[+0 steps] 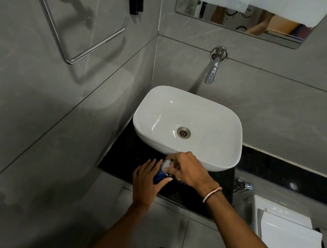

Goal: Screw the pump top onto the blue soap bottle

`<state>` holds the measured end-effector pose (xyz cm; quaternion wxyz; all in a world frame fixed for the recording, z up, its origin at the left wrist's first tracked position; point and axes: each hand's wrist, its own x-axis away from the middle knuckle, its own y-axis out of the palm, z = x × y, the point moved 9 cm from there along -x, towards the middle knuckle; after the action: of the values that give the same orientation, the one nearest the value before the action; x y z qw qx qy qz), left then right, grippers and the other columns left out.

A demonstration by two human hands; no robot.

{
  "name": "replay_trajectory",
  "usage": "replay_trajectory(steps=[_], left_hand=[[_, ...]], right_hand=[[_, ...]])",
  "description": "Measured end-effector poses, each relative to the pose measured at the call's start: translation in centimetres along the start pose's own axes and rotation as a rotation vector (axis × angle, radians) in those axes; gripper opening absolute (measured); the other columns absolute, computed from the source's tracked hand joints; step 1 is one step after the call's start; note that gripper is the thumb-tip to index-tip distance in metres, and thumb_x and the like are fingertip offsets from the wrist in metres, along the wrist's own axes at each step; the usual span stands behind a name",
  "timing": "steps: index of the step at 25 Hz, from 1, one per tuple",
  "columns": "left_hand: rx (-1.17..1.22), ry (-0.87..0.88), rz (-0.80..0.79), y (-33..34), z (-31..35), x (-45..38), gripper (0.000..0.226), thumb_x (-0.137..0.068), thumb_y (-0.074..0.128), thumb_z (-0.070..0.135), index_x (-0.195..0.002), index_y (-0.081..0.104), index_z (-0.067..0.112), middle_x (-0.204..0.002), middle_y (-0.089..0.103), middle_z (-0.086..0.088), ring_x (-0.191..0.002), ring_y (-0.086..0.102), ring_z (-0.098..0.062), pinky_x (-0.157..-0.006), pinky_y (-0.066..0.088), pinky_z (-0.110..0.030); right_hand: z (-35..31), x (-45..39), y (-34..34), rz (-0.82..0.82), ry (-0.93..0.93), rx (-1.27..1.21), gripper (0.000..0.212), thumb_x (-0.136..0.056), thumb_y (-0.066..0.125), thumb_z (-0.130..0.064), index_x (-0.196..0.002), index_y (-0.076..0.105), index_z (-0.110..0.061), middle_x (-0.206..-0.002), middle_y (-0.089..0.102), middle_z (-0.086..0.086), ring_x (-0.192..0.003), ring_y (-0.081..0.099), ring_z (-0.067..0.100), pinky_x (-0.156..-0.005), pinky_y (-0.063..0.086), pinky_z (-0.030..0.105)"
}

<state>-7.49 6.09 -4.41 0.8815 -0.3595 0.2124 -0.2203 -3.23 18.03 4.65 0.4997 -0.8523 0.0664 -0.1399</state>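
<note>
A blue soap bottle [159, 175] stands on the black counter [197, 198] in front of the white basin. My left hand [147, 183] wraps around its body from the left, hiding most of it. A clear pump top [166, 163] sits over the bottle's neck. My right hand [187, 170] comes in from the right, fingers pinched around the pump top's collar. I cannot see the threads between pump and bottle.
The white basin [224, 161] sits just behind the hands, with a chrome wall tap [212, 73] above it. A chrome towel ring [75, 37] hangs on the left wall. A white toilet cistern [287, 239] and a small valve [244, 185] are at the right.
</note>
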Motion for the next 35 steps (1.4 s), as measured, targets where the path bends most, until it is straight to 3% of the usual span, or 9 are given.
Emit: replay_trajectory(steps=[5,9,13,17,21,25,28,31,35], left_hand=[[0.009,0.019,0.012,-0.2,0.1,0.3,0.078,-0.077,0.046,0.071,-0.132,0.061,0.018,-0.132,0.065,-0.008,-0.128,0.055,-0.029,-0.101,0.046,-0.056],[0.001,0.018,-0.001,0.2,-0.2,0.3,0.073,-0.074,0.063,0.062,-0.132,0.061,0.017,-0.13,0.066,-0.011,-0.125,0.057,-0.031,-0.099,0.047,-0.057],[0.011,0.008,0.002,0.4,-0.4,0.2,0.07,-0.072,0.08,0.052,-0.131,0.061,0.02,-0.128,0.067,-0.008,-0.123,0.058,-0.028,-0.099,0.048,-0.056],[0.105,-0.041,0.017,0.1,-0.4,0.1,0.075,-0.071,0.081,0.053,-0.134,0.059,0.019,-0.121,0.071,0.0,-0.114,0.061,-0.017,-0.102,0.045,-0.051],[0.249,-0.227,-0.026,-0.9,-3.3,-0.4,0.077,-0.067,0.085,0.05,-0.133,0.058,0.021,-0.12,0.071,-0.002,-0.114,0.058,-0.023,-0.095,0.053,-0.048],[0.306,-0.22,-0.006,-4.6,-7.1,-2.4,0.061,-0.069,0.081,0.054,-0.12,0.066,0.027,-0.105,0.075,0.006,-0.096,0.067,-0.01,-0.08,0.059,-0.035],[0.266,-0.214,0.062,-7.6,-9.8,-3.6,0.059,-0.068,0.077,0.059,-0.12,0.063,0.037,-0.103,0.073,0.015,-0.092,0.062,0.01,-0.073,0.05,-0.009],[0.243,-0.232,0.079,-9.1,-11.5,-4.4,0.062,-0.068,0.077,0.059,-0.124,0.056,0.044,-0.101,0.067,0.025,-0.09,0.054,0.025,-0.069,0.043,0.001],[0.239,-0.211,0.098,-9.3,-11.5,-4.4,0.064,-0.066,0.076,0.06,-0.123,0.06,0.036,-0.1,0.071,0.018,-0.09,0.062,0.009,-0.065,0.041,0.001]], right_hand=[[-0.3,0.3,0.3,0.076,0.01,0.027,0.036,-0.083,0.076,-0.052,-0.092,0.074,-0.017,-0.077,0.075,0.003,-0.071,0.07,0.021,-0.067,0.06,0.038],[-0.6,0.1,0.5,0.08,-0.025,-0.01,0.023,-0.083,0.076,-0.039,-0.089,0.073,-0.016,-0.077,0.075,0.003,-0.07,0.07,0.022,-0.069,0.061,0.042],[1.3,0.6,0.9,0.031,0.038,-0.209,0.045,-0.087,0.075,-0.05,-0.122,0.07,-0.023,-0.097,0.073,-0.005,-0.09,0.071,0.012,-0.083,0.061,0.028],[5.5,0.8,3.4,0.006,0.294,-0.567,0.037,-0.107,0.051,-0.036,-0.094,0.072,-0.009,-0.092,0.074,0.014,-0.083,0.07,0.026,-0.093,0.058,0.047],[5.0,-0.7,7.4,-0.118,0.42,-0.768,0.03,-0.109,0.047,-0.017,-0.128,0.068,-0.005,-0.104,0.071,0.012,-0.09,0.068,0.017,-0.091,0.056,0.034],[2.2,-5.2,9.8,-0.116,0.399,-0.81,0.034,-0.105,0.057,-0.01,-0.137,0.061,-0.001,-0.113,0.073,0.029,-0.097,0.067,0.027,-0.084,0.055,0.032],[-0.9,-8.7,11.0,-0.123,0.339,-0.728,0.037,-0.102,0.062,-0.011,-0.137,0.061,0.001,-0.11,0.074,0.033,-0.089,0.066,0.028,-0.072,0.055,0.031],[-2.2,-11.0,11.7,-0.088,0.304,-0.661,0.037,-0.099,0.065,-0.013,-0.135,0.065,-0.001,-0.098,0.075,0.026,-0.083,0.067,0.026,-0.084,0.06,0.044],[-3.1,-10.5,11.3,-0.114,0.271,-0.644,0.042,-0.1,0.066,-0.017,-0.139,0.062,-0.004,-0.093,0.074,0.02,-0.084,0.066,0.023,-0.087,0.057,0.039]])
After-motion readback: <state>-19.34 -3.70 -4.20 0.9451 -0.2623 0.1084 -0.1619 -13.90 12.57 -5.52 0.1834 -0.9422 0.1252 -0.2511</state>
